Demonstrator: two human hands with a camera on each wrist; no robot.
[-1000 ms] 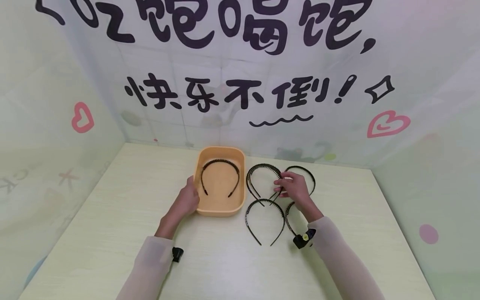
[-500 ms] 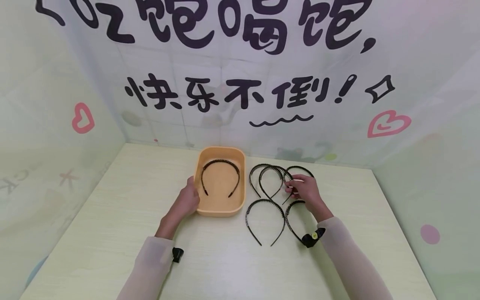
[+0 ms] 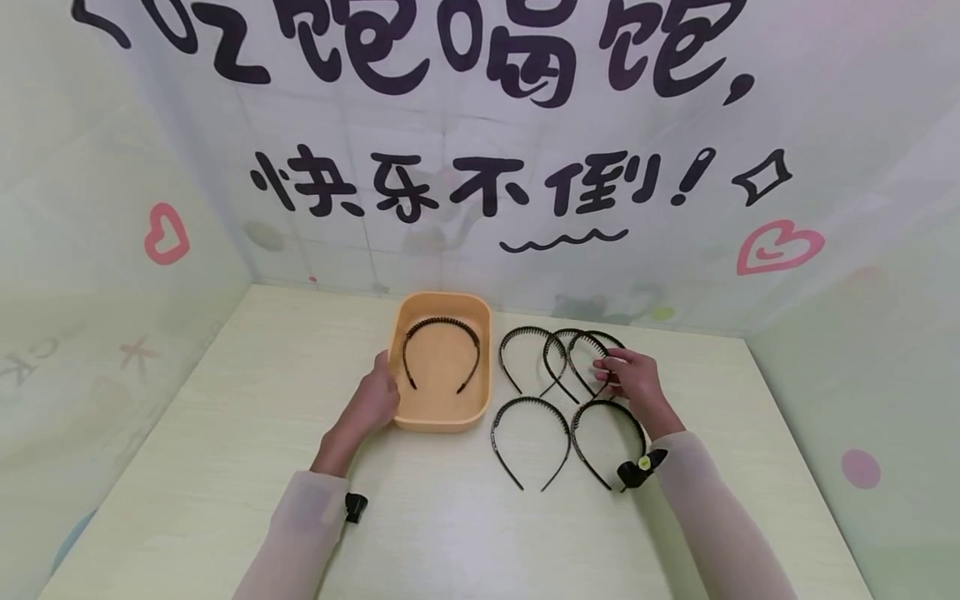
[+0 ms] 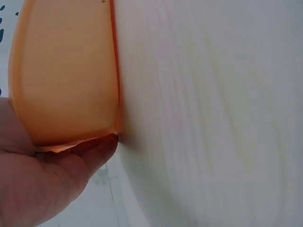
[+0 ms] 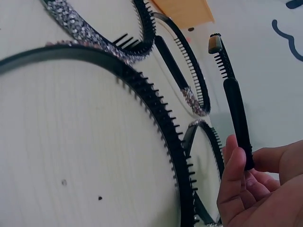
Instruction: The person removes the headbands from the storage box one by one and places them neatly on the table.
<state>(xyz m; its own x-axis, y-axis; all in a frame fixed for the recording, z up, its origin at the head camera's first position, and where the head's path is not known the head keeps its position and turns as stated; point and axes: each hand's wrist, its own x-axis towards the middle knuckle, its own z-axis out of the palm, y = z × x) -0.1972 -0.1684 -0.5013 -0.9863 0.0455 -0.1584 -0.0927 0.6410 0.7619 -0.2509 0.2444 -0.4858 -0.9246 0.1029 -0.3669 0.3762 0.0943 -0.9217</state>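
An orange tray [image 3: 441, 417] sits mid-table with one black toothed headband [image 3: 440, 325] lying inside. My left hand [image 3: 372, 402] holds the tray's near left side; in the left wrist view my palm [image 4: 47, 179] is cupped against the tray wall [image 4: 66, 71]. My right hand [image 3: 628, 377] pinches the end of a black toothed headband [image 3: 547, 354], lifted and tilted in the right wrist view [image 5: 235, 113]. It crosses over the rightmost headband [image 3: 611, 340]. Another headband [image 3: 504, 354] lies just left of it.
Two more headbands [image 3: 530, 404] [image 3: 607, 406] lie nearer me on the pale wooden table [image 3: 225, 433]. Up close, a large toothed band [image 5: 156, 123] and a rhinestone band [image 5: 90, 33] lie under my right hand. Printed fabric walls enclose the back and sides.
My right hand has moved to the right, carrying its headband off the one by the tray and over the rightmost one. The left hand and tray have stayed put.
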